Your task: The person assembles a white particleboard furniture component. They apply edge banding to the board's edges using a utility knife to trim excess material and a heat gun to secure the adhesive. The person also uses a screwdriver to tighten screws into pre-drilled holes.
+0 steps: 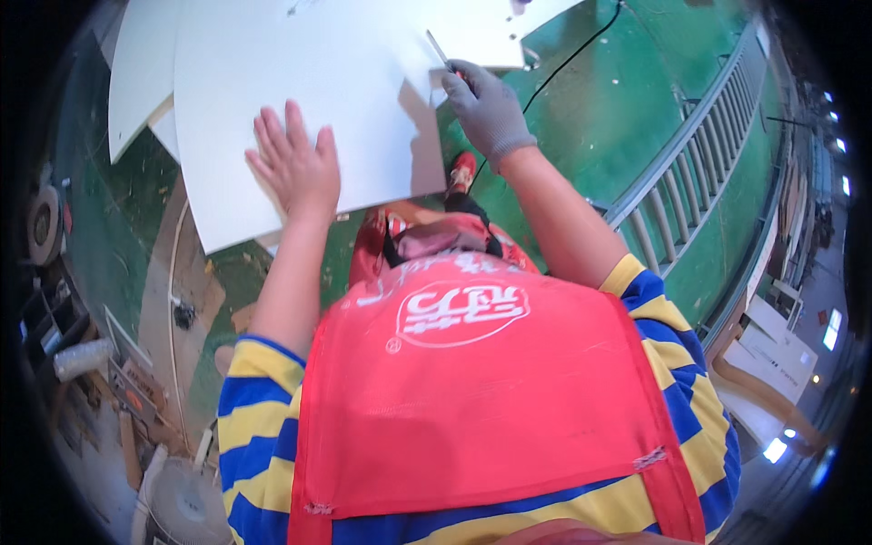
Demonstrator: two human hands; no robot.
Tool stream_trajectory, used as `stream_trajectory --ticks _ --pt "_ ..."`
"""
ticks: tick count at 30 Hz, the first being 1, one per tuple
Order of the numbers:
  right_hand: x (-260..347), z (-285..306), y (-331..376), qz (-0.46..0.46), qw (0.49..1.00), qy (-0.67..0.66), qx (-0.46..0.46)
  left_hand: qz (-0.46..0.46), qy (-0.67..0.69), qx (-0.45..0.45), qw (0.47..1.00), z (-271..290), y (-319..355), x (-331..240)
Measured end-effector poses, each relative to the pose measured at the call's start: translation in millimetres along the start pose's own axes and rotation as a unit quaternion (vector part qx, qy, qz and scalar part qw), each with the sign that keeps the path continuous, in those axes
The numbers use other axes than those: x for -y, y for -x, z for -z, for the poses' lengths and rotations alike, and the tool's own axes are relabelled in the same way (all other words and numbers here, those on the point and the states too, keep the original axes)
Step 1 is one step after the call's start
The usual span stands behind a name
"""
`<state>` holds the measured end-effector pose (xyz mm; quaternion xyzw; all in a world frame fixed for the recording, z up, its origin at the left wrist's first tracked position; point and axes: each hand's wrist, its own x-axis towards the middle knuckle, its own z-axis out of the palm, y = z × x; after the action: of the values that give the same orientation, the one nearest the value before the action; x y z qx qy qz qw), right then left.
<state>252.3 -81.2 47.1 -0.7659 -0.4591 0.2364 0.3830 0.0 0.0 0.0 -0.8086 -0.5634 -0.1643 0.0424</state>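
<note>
My left hand (pixel 292 162) is bare. It lies flat on a large white board (pixel 227 86), its fingers spread and pointing away from me. My right hand (pixel 489 107) wears a grey glove and is closed around a slim metal-bladed tool (pixel 437 47). A bit of red shows at the tool's handle, and the rest is hidden in my fingers. Its blade points up and to the left over the board's right side. I cannot tell whether the tip touches the board. The hand's shadow falls on the white surface.
More white panels (pixel 136 100) lie under and beyond the board. A black cable (pixel 578 53) crosses the green floor (pixel 599 109). A grey metal ladder-like rack (pixel 690 163) stands to the right. At lower left are wood scraps and a round fan (pixel 186 509).
</note>
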Motion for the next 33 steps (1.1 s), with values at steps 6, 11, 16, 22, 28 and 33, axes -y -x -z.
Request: stream_trajectory --ticks 6,11,16,22,28,33 --pt "-44.8 100.2 -23.1 -0.191 0.922 -0.336 -0.027 -0.168 0.117 0.116 0.972 54.7 55.2 -22.3" --pt "-102.8 135.7 -86.0 -0.1 0.954 -0.282 0.016 -0.187 0.133 0.207 0.951 69.7 72.4 -40.0" --pt "-86.9 150.9 -103.4 -0.098 0.912 -0.39 0.083 -0.195 0.039 0.164 0.966 45.2 67.4 -72.1" --pt "-62.9 163.2 -79.5 -0.118 0.893 -0.433 0.026 -0.185 -0.014 0.159 0.97 58.8 74.1 -93.5" --pt "-97.1 169.0 -31.7 -0.069 0.922 -0.38 -0.032 -0.173 -0.017 0.159 0.972 59.0 98.7 -116.6" --pt "-120.4 131.5 34.7 0.034 0.945 -0.322 -0.05 -0.182 0.008 0.152 0.971 60.3 122.8 -111.7"
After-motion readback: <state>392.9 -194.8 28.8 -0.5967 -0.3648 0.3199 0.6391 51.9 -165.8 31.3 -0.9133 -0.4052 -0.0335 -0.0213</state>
